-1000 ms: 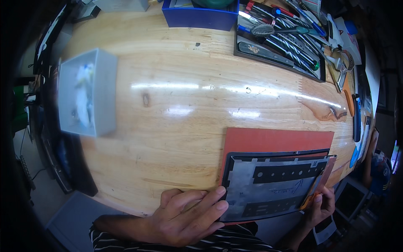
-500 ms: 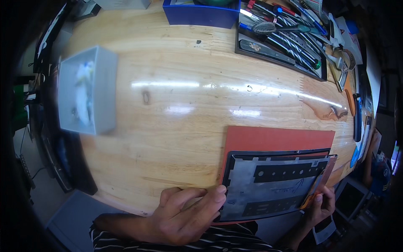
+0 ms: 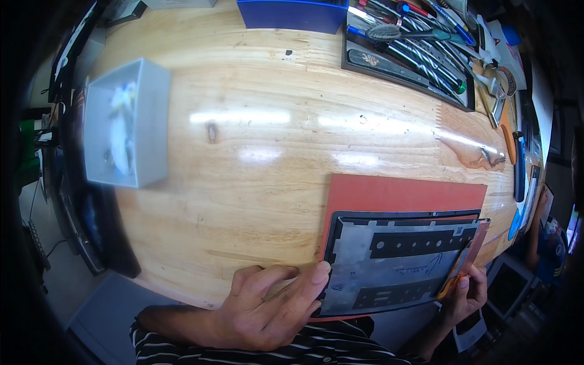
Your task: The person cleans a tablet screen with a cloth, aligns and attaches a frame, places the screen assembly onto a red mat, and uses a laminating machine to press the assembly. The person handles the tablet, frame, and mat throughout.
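Observation:
A tablet-sized display panel [image 3: 395, 267] lies back side up, its grey metal backing crossed by two dark perforated strips, with a black frame around it. My left hand [image 3: 267, 304] holds its left edge, with fingertips against the black border and the other fingers bent. At the panel's lower right corner, my right hand [image 3: 468, 292] pinches the edge beside an orange flex cable [image 3: 447, 287]. A copper-coloured strip [image 3: 476, 246] runs up the right side. Beneath the panel is a red mat [image 3: 407, 191]. The undersides of my right fingers are hidden.
On the wooden table [image 3: 243, 201], a white box [image 3: 155, 128] with small items stands at the left. A blue bin [image 3: 292, 17] sits at the back, beside a tray [image 3: 365, 61] heaped with tools. A blue-handled tool [image 3: 519, 167] lies along the right edge. Another person's arm [image 3: 535, 234] shows far right.
My view has tilted slightly, so the table things sit a little higher in the picture. Both hands keep their hold on the panel, with hardly any shift.

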`<state>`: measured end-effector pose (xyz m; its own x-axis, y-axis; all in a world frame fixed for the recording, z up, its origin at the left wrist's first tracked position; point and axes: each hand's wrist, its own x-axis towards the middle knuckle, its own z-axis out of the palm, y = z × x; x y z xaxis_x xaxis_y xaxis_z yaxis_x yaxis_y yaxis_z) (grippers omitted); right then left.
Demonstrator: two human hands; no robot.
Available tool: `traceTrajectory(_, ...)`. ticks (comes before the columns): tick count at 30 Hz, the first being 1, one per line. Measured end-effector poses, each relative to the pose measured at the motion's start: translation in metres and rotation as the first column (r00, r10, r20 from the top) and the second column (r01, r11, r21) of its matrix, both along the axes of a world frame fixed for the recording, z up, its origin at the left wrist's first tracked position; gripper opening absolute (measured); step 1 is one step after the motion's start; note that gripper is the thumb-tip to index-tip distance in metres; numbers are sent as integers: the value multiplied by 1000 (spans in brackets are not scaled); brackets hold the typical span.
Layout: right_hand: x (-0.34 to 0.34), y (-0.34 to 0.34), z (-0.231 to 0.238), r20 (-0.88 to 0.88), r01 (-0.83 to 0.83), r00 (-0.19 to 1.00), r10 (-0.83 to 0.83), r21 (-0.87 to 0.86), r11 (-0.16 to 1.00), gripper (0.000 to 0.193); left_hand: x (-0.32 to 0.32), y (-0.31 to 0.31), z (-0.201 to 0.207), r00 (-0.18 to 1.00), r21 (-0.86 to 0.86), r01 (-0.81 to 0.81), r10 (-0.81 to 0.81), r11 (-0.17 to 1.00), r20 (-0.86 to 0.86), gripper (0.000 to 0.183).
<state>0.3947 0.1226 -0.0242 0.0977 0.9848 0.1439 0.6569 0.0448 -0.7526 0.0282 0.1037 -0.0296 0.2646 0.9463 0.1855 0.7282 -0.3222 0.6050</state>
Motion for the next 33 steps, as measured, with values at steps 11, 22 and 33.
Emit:
traceTrajectory(11, 13, -3, -5, -49, -37, 998, 38, 27, 999, 28, -2, -11, -6, 987, -83, 10, 4, 996, 163, 76)
traceTrajectory(22, 16, 5, -12, -81, 42, 996, -39, 31, 999, 22, -3, -11, -7, 995, -12, -29, 30, 1000, 91, 79)
traceTrajectory(33, 15, 21, -17, -25, -35, 999, 36, 45, 998, 25, -4, -5, -11, 998, 92, -51, 54, 994, -35, 58)
